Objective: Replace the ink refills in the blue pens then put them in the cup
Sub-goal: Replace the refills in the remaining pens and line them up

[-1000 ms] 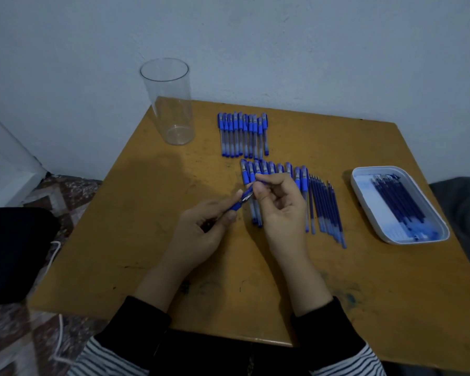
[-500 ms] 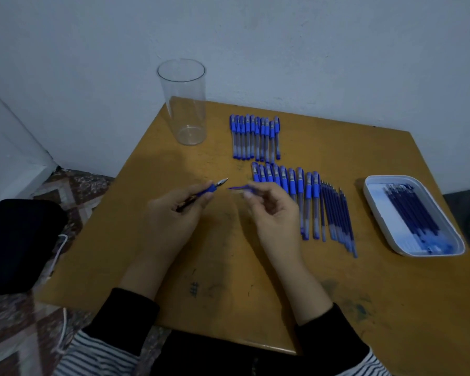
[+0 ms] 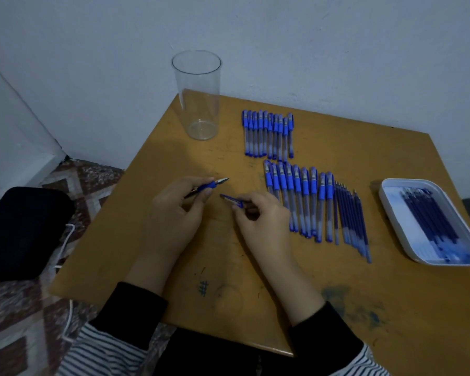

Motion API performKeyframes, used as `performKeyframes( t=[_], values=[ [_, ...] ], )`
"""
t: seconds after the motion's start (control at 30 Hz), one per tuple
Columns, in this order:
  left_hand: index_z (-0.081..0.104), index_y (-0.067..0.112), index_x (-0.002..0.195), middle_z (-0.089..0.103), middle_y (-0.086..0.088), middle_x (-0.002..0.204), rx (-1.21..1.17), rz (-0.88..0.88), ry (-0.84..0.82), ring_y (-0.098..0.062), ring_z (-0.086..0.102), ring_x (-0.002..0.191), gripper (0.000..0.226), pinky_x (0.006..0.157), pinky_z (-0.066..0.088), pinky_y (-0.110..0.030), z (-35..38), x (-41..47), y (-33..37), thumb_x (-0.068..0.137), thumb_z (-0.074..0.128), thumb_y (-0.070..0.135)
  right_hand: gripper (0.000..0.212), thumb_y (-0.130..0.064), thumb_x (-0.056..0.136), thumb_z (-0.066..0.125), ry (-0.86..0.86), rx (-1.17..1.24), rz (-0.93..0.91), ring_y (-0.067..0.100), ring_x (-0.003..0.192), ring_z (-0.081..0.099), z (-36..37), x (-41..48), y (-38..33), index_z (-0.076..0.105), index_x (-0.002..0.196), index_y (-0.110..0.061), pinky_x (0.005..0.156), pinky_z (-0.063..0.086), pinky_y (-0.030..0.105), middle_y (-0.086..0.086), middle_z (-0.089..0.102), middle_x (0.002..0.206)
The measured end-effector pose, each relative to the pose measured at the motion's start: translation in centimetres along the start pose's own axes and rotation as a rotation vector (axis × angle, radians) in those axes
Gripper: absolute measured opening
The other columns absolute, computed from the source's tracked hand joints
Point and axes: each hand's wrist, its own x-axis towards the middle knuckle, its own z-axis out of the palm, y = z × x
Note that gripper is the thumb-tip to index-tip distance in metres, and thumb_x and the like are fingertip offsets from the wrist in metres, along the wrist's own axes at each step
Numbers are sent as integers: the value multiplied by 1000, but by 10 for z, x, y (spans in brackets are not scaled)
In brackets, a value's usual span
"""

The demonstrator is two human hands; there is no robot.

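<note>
A slim blue plastic pen [image 3: 206,186], uncapped, is held above the brown wooden table [image 3: 282,294], pinched at its rubber grip by the left hand [image 3: 174,213]. Its small blue cap [image 3: 231,198] is pinched by the right hand [image 3: 263,221]. The pen is judged light, stiff and smooth, and best taken at the grip. One clear plastic cup [image 3: 201,104] is counted. The back row of capped pens [image 3: 267,134] holds perhaps ten and the front row [image 3: 299,202] nine, blur permitting.
</note>
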Motion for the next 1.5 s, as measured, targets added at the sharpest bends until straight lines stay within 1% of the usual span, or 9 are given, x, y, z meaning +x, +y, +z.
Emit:
performKeyframes(
  t=[0.23, 0.4, 0.63, 0.8, 0.97, 1.1, 1.17, 1.37, 1.5],
  values=[
    [73, 17, 114, 68, 13, 106, 34, 26, -8, 0, 64, 98, 19, 82, 54, -18, 1, -1, -2, 95, 68, 17, 15, -9, 83, 76, -40, -26, 9, 0, 82, 51, 2, 0, 1, 75, 98, -8, 77, 38, -1, 2, 67, 92],
    [73, 16, 113, 69, 11, 104, 34, 75, -11, -3, 65, 97, 19, 78, 57, -25, 2, -3, -4, 95, 68, 14, 16, -11, 84, 75, -14, 32, 5, 1, 84, 57, -2, -2, 2, 74, 100, -10, 78, 47, 9, -2, 67, 92],
    [75, 9, 111, 72, 2, 105, -37, 177, -46, -10, 68, 98, 19, 78, 59, -37, 6, -5, -5, 92, 72, 6, 33, -22, 87, 73, -101, 509, 223, 6, 92, 66, -17, 2, -8, 69, 119, -12, 80, 54, 20, 0, 70, 99],
    [76, 9, 108, 73, 1, 98, -116, 199, -103, -11, 69, 91, 19, 74, 58, -33, 6, -6, -4, 89, 72, 7, 10, -19, 92, 68, -153, 404, 120, 5, 79, 61, -16, 3, -5, 73, 98, -12, 69, 49, 21, -12, 63, 79],
    [76, 7, 105, 74, -1, 97, -128, 193, -102, -10, 70, 89, 16, 72, 58, -32, 7, -6, -6, 90, 72, 6, 16, 3, 88, 67, -164, 409, -40, 10, 98, 65, -20, 4, 0, 72, 97, -9, 84, 54, 22, -2, 68, 99],
    [77, 7, 108, 74, -1, 98, -140, 183, -107, -11, 70, 90, 18, 72, 58, -34, 6, -7, -6, 91, 72, 10, 14, -17, 90, 71, -164, 436, 85, 9, 85, 65, -19, 3, -4, 69, 103, -12, 73, 55, 25, -1, 68, 91],
    [76, 8, 109, 74, -2, 99, -139, 181, -121, -12, 70, 91, 20, 72, 59, -36, 6, -7, -7, 90, 72, 10, 8, -13, 91, 68, -168, 361, 50, 13, 84, 63, -18, 4, -2, 69, 99, -11, 74, 55, 32, 0, 66, 88],
    [76, 10, 109, 74, 0, 98, -142, 181, -113, -10, 69, 90, 20, 72, 58, -32, 6, -7, -6, 90, 73, 7, 11, -16, 91, 69, -205, 481, 128, 9, 78, 61, -22, 3, -4, 67, 99, -10, 70, 52, 23, -1, 65, 85],
    [77, 9, 108, 74, -1, 99, -129, 206, -116, -9, 69, 90, 19, 72, 58, -30, 8, -7, -8, 89, 74, 6, 9, -4, 90, 66, -232, 451, 93, 13, 77, 58, -23, 6, -1, 65, 97, -10, 73, 52, 30, 3, 62, 87]
  ],
)
